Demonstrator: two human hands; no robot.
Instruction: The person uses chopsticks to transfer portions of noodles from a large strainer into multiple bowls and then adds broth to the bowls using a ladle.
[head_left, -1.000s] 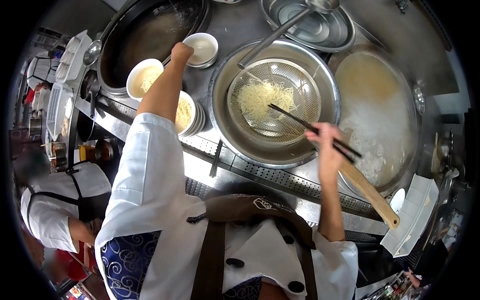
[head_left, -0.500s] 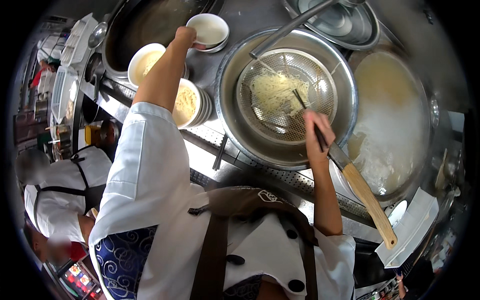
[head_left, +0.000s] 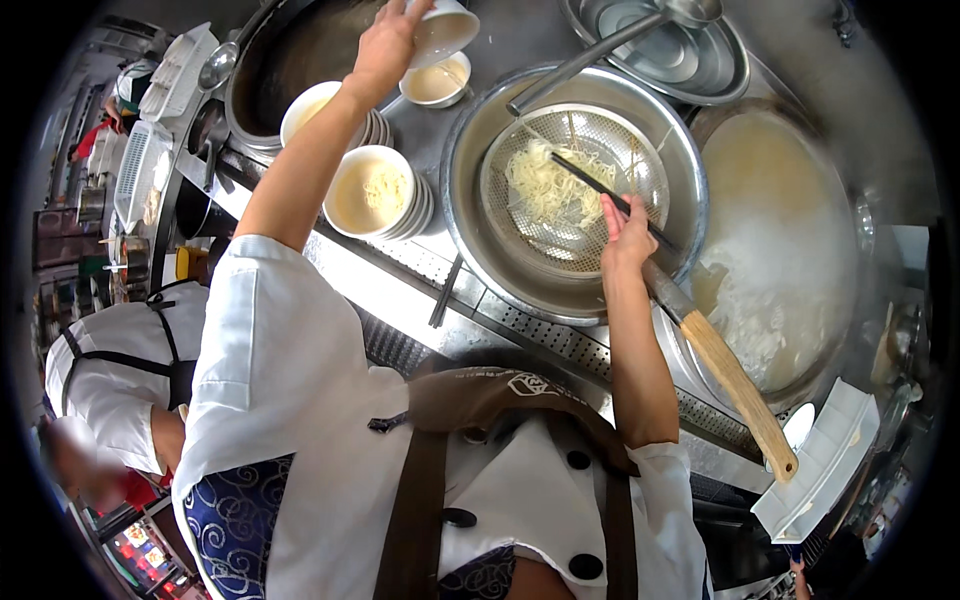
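My left hand [head_left: 388, 48] grips a white bowl [head_left: 447, 38], holding it tilted above another small bowl [head_left: 437, 84] that has pale contents. In my right hand [head_left: 628, 235] is a pair of black chopsticks [head_left: 588, 178], their tips at the pale thin noodles [head_left: 545, 185]. Those noodles lie in a round perforated strainer [head_left: 520, 250] with a long wooden handle [head_left: 735, 385]. The strainer rests inside a large steel basin [head_left: 460, 240]. Nearest my left forearm, a stack of white bowls [head_left: 418, 210] carries noodles in its top bowl, and a second stack [head_left: 305, 100] stands behind it, partly hidden by the arm.
At right, a large steaming pot [head_left: 780, 250] holds cloudy liquid. A ladle [head_left: 610, 50] lies across the basin's far rim, by a steel bowl of water [head_left: 735, 75]. Dark chopsticks [head_left: 446, 292] lie left of the basin. A co-worker [head_left: 130, 370] is at far left.
My left hand has lifted the upper white bowl off the one beneath and tilted it. My right hand's chopsticks have swung to a flatter slant, tips farther left over the noodles.
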